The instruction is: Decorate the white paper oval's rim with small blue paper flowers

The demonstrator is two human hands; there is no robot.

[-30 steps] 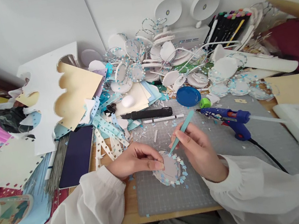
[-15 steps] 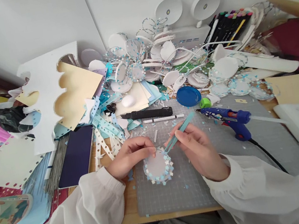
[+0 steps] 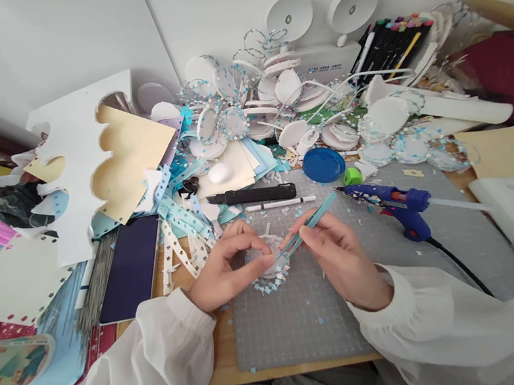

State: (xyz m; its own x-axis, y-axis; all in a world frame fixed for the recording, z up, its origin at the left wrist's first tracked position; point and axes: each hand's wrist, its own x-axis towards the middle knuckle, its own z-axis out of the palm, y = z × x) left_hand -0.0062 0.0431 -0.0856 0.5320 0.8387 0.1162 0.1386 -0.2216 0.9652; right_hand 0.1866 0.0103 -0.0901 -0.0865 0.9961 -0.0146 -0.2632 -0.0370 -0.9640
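Observation:
The thumb and fingers of my left hand [image 3: 230,267] pinch together at a small round disc [image 3: 268,270] trimmed with white and pale blue paper stars. Part of the disc is hidden behind those fingers, and the exact spot they grip is hard to make out. In my right hand [image 3: 343,257] is a pair of teal tweezers [image 3: 313,222], its tips pointing down-left and meeting the disc close to my left fingertips. Beneath both hands lies a grey cutting mat [image 3: 306,330].
To the right rests a blue glue gun [image 3: 388,202] with its cord. Behind my hands lie a black utility knife [image 3: 260,194], a white pen [image 3: 281,204] and a blue lid [image 3: 324,165]. Star-trimmed discs [image 3: 288,87] pile along the wall; a dark phone [image 3: 130,268] is at left.
The starry disc has shifted up and away from me and now sits more behind my left fingers. My left hand has moved slightly right; my right hand with the tweezers has barely moved.

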